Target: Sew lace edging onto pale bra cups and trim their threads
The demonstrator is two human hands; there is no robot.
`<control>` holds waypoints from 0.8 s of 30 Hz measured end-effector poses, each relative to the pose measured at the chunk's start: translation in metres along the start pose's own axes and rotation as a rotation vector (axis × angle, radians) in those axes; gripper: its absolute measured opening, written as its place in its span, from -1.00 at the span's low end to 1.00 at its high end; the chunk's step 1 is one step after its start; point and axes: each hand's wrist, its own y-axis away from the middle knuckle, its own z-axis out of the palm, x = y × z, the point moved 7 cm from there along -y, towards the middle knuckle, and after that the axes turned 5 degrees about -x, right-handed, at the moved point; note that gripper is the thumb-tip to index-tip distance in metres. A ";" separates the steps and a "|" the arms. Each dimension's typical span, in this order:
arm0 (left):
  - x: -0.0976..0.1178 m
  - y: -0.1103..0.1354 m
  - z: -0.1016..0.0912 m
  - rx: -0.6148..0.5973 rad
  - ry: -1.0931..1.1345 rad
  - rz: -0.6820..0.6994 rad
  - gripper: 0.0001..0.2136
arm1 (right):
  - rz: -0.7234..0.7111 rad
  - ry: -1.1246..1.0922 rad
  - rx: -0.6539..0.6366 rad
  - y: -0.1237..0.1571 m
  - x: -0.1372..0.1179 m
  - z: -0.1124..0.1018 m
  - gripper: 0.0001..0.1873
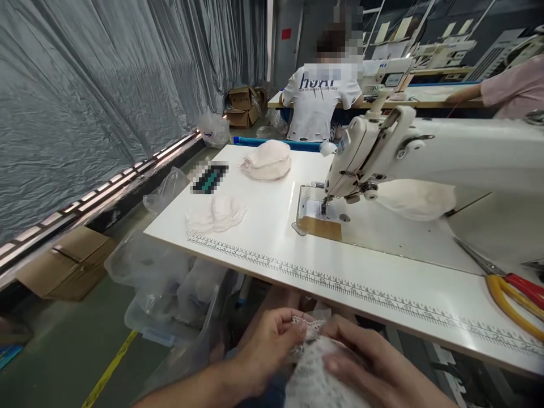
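Observation:
Below the table's front edge, white lace fabric (321, 374) is held between both of my hands over my lap. My left hand (274, 345) pinches the scalloped lace edge between thumb and fingers. The fingers of my right hand (361, 354) are closed on the same piece, a little blurred. Beyond them stands a white sewing machine (365, 147), its needle and presser foot (324, 207) over the metal plate. A pale lace piece (216, 214) lies flat at the table's left, and a pinkish cup-shaped fabric piece (268, 161) rests farther back.
The white table (263, 226) has a ruler scale (297, 272) along its front edge. Scissors (505, 283) with yellow and red handles lie at the right. Plastic bags (170, 283) and a cardboard box (66, 263) are on the left. A person (321, 96) sits ahead.

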 end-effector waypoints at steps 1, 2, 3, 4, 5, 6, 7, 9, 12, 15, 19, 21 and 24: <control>-0.001 0.001 0.001 -0.007 -0.018 -0.014 -0.49 | 0.006 0.030 0.021 -0.005 0.005 0.003 -0.77; -0.001 0.002 0.000 -0.010 -0.033 -0.024 -0.51 | 0.011 0.065 0.041 -0.010 0.010 0.005 -0.78; -0.002 0.003 0.000 -0.014 -0.047 -0.029 -0.52 | 0.013 0.099 0.054 -0.014 0.015 0.008 -0.80; -0.002 0.003 -0.001 -0.023 -0.060 -0.037 -0.54 | 0.016 0.134 0.058 -0.016 0.020 0.010 -0.82; -0.002 0.004 -0.001 -0.042 -0.072 -0.047 -0.56 | 0.019 0.176 0.055 -0.018 0.023 0.011 -0.85; -0.002 0.004 0.000 -0.071 -0.082 -0.060 -0.58 | 0.019 0.225 0.052 -0.019 0.025 0.012 -0.87; -0.001 0.004 0.001 -0.106 -0.089 -0.071 -0.59 | 0.012 0.279 0.044 -0.020 0.026 0.013 -0.89; 0.004 0.004 0.003 -0.172 -0.109 -0.074 -0.60 | -0.009 0.385 0.022 -0.022 0.024 0.014 -0.91; 0.015 0.003 0.006 -0.234 -0.194 -0.012 -0.56 | -0.022 0.534 0.051 -0.027 0.021 0.011 -0.89; 0.020 0.000 0.005 -0.248 -0.273 0.021 -0.48 | -0.002 0.618 0.125 -0.031 0.022 0.004 -0.88; 0.022 -0.002 -0.005 -0.203 -0.301 -0.034 -0.49 | -0.037 0.453 0.124 -0.031 0.025 -0.004 -0.96; 0.025 0.000 -0.007 -0.218 -0.282 -0.061 -0.50 | -0.031 0.328 0.116 -0.031 0.026 -0.006 -0.80; 0.031 0.005 -0.005 -0.260 -0.240 -0.058 -0.49 | -0.016 0.261 0.157 -0.033 0.022 -0.007 -0.66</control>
